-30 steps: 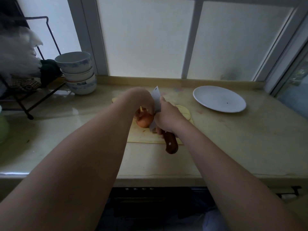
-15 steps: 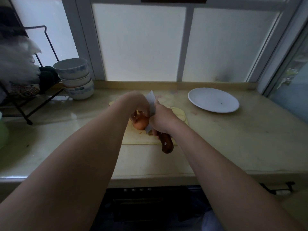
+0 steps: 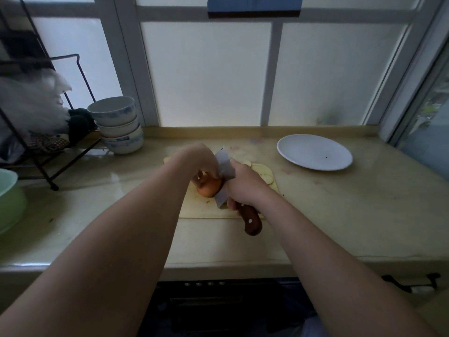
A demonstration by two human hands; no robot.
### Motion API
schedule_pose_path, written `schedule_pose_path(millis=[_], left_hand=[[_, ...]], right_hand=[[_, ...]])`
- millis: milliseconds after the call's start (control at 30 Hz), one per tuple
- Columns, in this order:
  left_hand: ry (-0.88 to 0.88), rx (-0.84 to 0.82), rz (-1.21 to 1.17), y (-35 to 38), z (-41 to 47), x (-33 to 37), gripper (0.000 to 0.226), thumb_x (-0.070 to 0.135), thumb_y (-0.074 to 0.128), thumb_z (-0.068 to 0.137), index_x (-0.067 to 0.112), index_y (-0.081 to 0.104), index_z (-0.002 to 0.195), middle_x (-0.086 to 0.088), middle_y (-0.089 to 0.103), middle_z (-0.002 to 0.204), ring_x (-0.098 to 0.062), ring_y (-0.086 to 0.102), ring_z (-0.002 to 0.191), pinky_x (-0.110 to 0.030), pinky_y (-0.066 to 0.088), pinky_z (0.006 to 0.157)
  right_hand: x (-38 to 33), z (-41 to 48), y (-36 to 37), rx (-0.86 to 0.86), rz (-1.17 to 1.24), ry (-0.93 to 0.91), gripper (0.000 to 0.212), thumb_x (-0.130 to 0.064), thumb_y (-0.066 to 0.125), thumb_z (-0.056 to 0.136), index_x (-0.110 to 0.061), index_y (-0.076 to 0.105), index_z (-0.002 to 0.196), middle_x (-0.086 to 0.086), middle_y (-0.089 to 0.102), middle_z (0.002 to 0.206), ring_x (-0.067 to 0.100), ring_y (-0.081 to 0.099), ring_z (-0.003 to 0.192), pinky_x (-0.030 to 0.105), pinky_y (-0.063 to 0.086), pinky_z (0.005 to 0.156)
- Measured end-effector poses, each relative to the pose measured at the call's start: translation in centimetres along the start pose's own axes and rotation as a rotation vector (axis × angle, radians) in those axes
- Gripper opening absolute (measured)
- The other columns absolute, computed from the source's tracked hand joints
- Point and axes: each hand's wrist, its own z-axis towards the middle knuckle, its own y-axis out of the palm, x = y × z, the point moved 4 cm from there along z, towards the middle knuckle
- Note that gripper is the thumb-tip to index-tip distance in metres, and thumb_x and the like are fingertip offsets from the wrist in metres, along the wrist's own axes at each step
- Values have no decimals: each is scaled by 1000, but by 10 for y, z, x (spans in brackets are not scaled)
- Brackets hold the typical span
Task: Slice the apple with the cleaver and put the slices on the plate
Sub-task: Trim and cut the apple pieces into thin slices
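Observation:
An orange-red apple (image 3: pixel 209 188) lies on a pale cutting board (image 3: pixel 199 210) in the middle of the counter. My left hand (image 3: pixel 199 158) curls over the apple from above and holds it down. My right hand (image 3: pixel 243 183) grips the brown wooden handle of the cleaver (image 3: pixel 224 166); its blade stands against the apple's right side. Pale apple slices (image 3: pixel 263 173) lie on the board to the right of my right hand. The white plate (image 3: pixel 314 152) sits at the back right with no slices on it.
A stack of white and blue bowls (image 3: pixel 117 125) stands at the back left beside a black wire rack (image 3: pixel 48 152). A green bowl (image 3: pixel 9 203) sits at the far left edge. Frosted windows run behind the counter.
The view has tilted up a little. The cleaver blade sits slightly lower against the apple; both hands keep their hold in the same place on the board.

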Motion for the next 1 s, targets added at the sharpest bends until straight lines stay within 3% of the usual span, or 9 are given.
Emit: schedule_pose_path(millis=[100,233,1000], left_hand=[[1,-5,-43,0,-2,0,54,7,73,91,-3,49,139,-25,53,134,-40,59,118,-47,56,96],[-11,-12,-57,0,-5,2,53,5,71,91,-5,49,138,-26,52,135,-41,58,120,-48,55,96],[-32,-46,-34,0,-2,0,54,5,69,93,-4,46,141,-26,50,139,-43,58,121,-47,53,100]], right_hand=[[2,-1,-13,45,37,5,90,9,49,83,-26,28,163,14,72,76,17,64,48,27,51,45],[1,0,-29,101,122,-6,88,5,34,88,-33,18,167,16,70,81,14,62,43,25,50,42],[-9,-9,-26,83,93,-15,88,4,34,89,-33,15,167,15,66,89,11,60,39,25,49,42]])
